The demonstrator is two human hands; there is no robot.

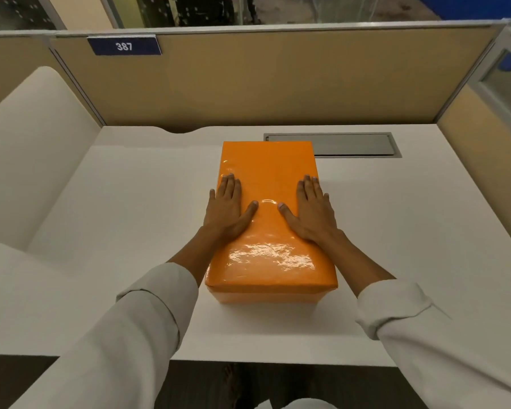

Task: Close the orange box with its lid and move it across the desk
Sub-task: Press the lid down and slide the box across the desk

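Observation:
A glossy orange box [268, 169] stands in the middle of the white desk [124, 219], its long side running away from me. The orange lid sits flat on top and covers the box. My left hand [228, 209] lies palm down on the lid's left part, fingers spread, the little finger over the left edge. My right hand [311, 209] lies palm down on the lid's right part in the same way. Neither hand curls around anything. The box's inside is hidden.
A grey metal cable hatch [354, 144] is set into the desk behind the box on the right. Beige partition walls [248, 84] close the desk at the back and right. A white curved panel [33, 154] rises on the left. The desk's front edge [278, 363] is near me.

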